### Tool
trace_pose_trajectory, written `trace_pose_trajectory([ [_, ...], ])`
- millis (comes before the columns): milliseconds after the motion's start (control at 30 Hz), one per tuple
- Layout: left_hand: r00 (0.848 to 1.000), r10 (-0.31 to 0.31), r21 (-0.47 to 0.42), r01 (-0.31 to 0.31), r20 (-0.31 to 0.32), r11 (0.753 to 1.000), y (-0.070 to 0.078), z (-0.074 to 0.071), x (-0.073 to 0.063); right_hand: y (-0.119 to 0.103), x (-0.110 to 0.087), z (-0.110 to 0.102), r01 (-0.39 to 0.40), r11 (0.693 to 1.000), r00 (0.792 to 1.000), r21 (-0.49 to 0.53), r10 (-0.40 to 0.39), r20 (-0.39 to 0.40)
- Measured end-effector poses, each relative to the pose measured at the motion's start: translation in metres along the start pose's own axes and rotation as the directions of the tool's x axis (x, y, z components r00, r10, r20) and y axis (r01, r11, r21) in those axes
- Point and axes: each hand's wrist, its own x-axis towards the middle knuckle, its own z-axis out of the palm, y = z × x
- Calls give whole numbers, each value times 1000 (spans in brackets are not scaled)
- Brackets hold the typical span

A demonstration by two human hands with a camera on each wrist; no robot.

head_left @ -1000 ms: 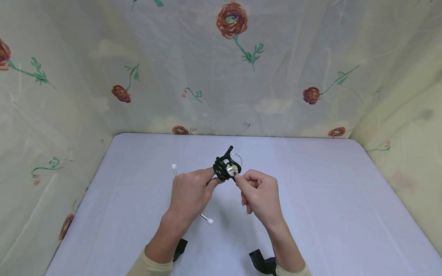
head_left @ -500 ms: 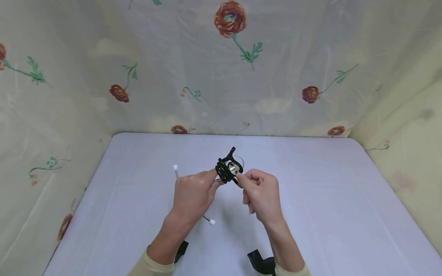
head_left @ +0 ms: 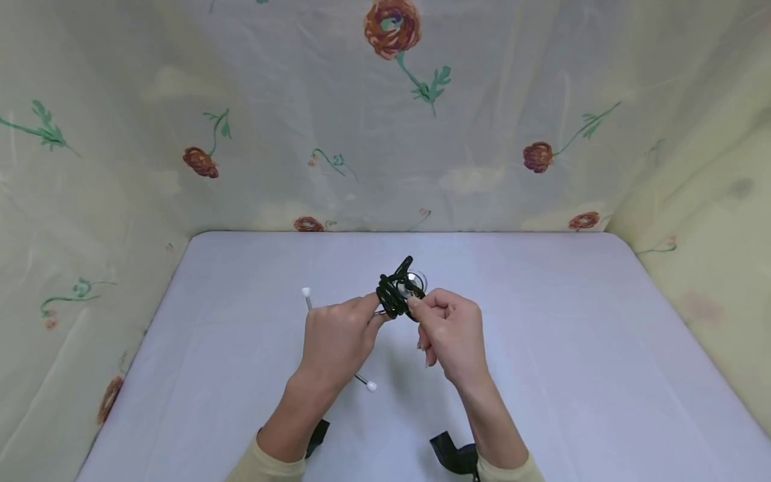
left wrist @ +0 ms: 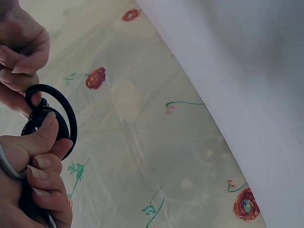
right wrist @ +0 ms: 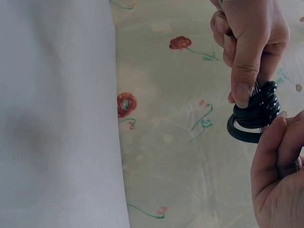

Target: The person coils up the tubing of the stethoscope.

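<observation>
A stethoscope is held up between both hands above the table; its black tubing (head_left: pixel 390 296) is wound in several coils. My left hand (head_left: pixel 335 338) grips its metal ear tubes, and a white ear tip (head_left: pixel 306 292) sticks out on either side of that hand. At the right end of the coils sits the silver chest piece (head_left: pixel 411 285), partly covered by tubing. The thumb and forefinger of my right hand (head_left: pixel 452 331) pinch the stethoscope just beside this piece; the exact part is hidden. In the right wrist view, a loose loop of tubing (right wrist: pixel 242 137) hangs below the coils.
A white cloth covers the table (head_left: pixel 572 348). Flower-patterned curtains (head_left: pixel 289 120) hang behind it and along both sides. Near the front edge, black angled pieces (head_left: pixel 454 455) show beside both wrists.
My right hand has risen slightly, still pinching the stethoscope. The chest piece has turned, and more of it now lies behind the tubing. The left hand keeps its grip.
</observation>
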Motion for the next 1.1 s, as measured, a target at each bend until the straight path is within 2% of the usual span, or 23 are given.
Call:
trace_pose_trajectory([
  [167, 1000, -6, -23, 6, 13, 1000, -2, -1, 1, -1, 0, 1, -23, 996, 999, -81, 21, -35],
  [500, 999, -33, -43, 34, 34, 998, -6, 0, -1, 0, 3, 0, -138, 967, 990, -213, 127, -64],
  [800, 996, -62, -68, 66, 57, 995, -9, 0, 0, 2, 4, 2, -134, 971, 991, -199, 127, -48],
  [1100, 989, -87, -87, 98, 121, 991, -13, 0, 0, 5, 6, 4, -171, 965, 985, -199, 167, -37],
])
